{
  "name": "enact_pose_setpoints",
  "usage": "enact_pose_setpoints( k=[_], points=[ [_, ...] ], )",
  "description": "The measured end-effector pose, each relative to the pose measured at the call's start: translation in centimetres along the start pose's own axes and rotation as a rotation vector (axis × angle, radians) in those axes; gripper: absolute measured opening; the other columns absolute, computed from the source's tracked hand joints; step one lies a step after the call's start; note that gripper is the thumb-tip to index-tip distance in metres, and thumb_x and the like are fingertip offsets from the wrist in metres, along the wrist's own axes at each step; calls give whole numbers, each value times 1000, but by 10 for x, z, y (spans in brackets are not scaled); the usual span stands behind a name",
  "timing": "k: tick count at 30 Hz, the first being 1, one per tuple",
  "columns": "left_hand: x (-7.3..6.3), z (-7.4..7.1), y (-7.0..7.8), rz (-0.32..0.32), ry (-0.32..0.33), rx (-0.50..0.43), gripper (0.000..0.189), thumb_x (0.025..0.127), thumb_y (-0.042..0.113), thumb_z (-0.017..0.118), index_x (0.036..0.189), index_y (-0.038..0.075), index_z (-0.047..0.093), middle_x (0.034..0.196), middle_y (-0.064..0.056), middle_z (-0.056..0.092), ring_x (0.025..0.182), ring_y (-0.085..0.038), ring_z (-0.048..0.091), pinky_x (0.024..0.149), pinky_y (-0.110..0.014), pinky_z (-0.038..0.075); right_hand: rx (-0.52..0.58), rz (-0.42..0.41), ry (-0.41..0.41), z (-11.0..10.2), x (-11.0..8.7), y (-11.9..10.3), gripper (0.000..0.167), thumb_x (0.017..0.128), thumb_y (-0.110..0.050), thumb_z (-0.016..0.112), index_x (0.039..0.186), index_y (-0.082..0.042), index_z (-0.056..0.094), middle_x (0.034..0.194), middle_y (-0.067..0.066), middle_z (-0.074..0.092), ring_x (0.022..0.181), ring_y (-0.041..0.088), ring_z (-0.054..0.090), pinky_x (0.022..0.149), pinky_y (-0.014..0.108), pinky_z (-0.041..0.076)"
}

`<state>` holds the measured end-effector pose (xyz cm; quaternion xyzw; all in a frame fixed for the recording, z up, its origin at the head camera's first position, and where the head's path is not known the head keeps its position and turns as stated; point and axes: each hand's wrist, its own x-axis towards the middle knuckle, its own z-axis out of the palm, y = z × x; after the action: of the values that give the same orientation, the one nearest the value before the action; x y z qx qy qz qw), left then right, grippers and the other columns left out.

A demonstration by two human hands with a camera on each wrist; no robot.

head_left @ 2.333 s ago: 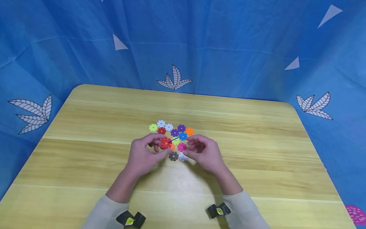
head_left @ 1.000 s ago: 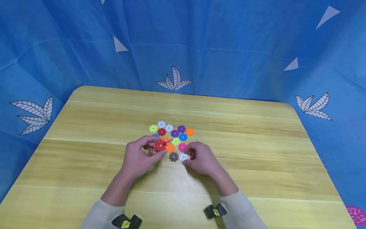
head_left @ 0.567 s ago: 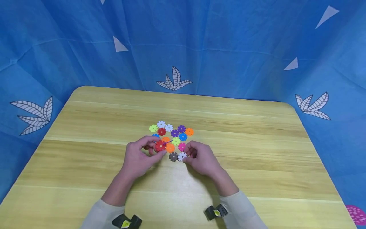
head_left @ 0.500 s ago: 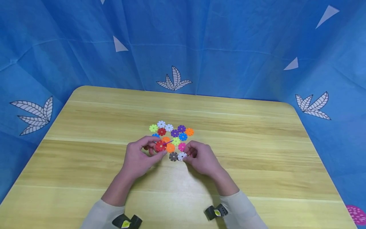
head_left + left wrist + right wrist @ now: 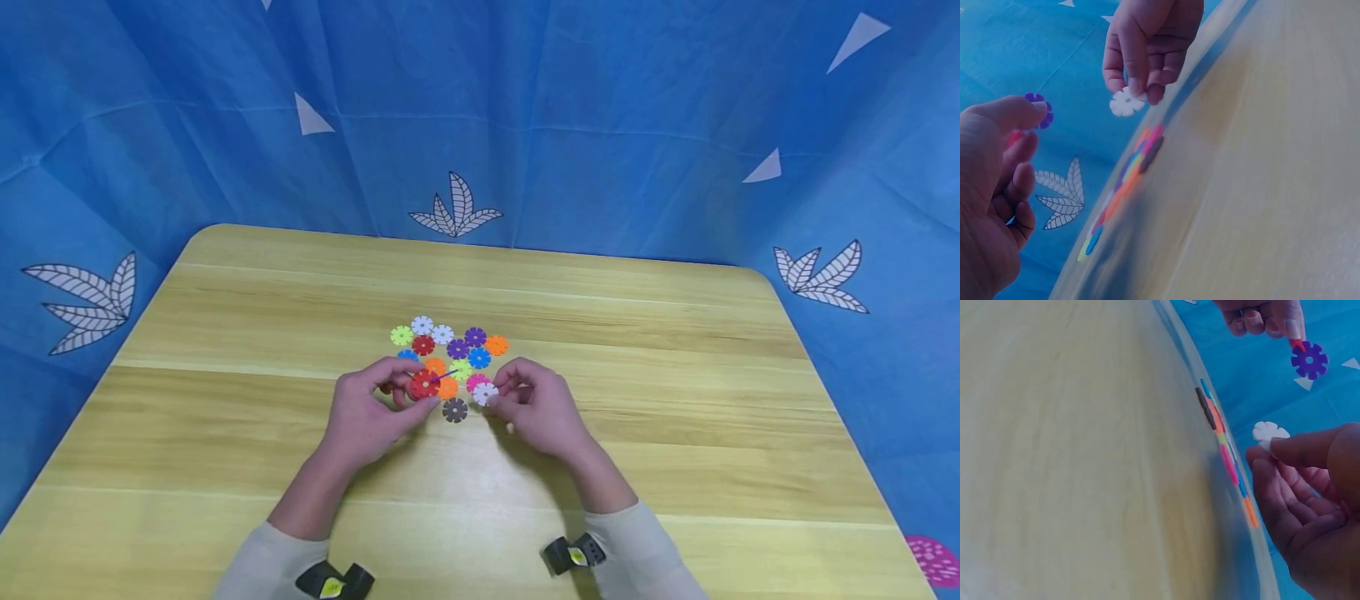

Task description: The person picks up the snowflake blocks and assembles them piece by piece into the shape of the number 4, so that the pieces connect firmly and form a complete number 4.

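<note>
My left hand pinches a red notched disc between thumb and fingers. A purple notched disc is slotted crosswise into the red one and shows edge-on in the head view. Between thumb and fingertips of my right hand is a white notched disc, raised above the table as both wrist views show. The two hands are held apart, left and right of a flat group of discs. A pink disc and a dark grey disc lie nearest the white one.
On the wooden table several loose notched discs are spread flat, among them a light green disc, an orange disc and a blue disc. A blue patterned curtain hangs behind and beside the table.
My right hand has come down to the white disc beside the dark grey one, pinched it and lifted it up off the table. My left hand shifted slightly left with the joined red and purple discs.
</note>
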<state>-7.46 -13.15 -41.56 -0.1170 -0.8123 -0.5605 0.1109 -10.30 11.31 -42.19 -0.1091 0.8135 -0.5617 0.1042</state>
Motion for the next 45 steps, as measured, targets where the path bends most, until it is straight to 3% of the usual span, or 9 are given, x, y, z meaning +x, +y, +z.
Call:
enact_pose_setpoints(
  k=[3,12,29,35,45],
  points=[
    [0,1,0,-3,-5,-3,33,75,8,89,104,10,74,76,6,65,65,-17,58,55,-29,48,38,3,32,-1,-1,-2,19,84,6,74,95,-6,65,90,10,64,74,25,67,61,38,59],
    [0,3,-1,-2,-18,5,35,74,7,89,105,9,74,76,6,65,66,-16,57,54,-30,49,99,-88,113,-4,-1,-2,18,85,5,74,99,-3,67,93,12,65,84,27,64,78,34,57],
    [0,5,-2,10,-35,26,34,74,8,89,104,11,73,76,8,65,65,-15,58,56,-31,50,260,-165,102,1,-2,-12,20,84,8,73,103,2,68,92,17,67,81,27,65,72,32,58],
    [0,5,-1,-16,-49,32,34,75,9,89,105,11,73,76,9,64,65,-15,58,55,-31,50,292,-178,88,3,-1,-12,20,85,8,72,104,3,69,92,18,67,79,27,65,72,38,59],
    [0,5,-2,-9,-64,26,36,75,8,89,107,8,73,78,9,66,66,-14,59,58,-34,53,312,-176,96,5,-1,-13,19,86,8,71,105,4,69,92,20,67,78,25,64,69,28,57]
  ],
)
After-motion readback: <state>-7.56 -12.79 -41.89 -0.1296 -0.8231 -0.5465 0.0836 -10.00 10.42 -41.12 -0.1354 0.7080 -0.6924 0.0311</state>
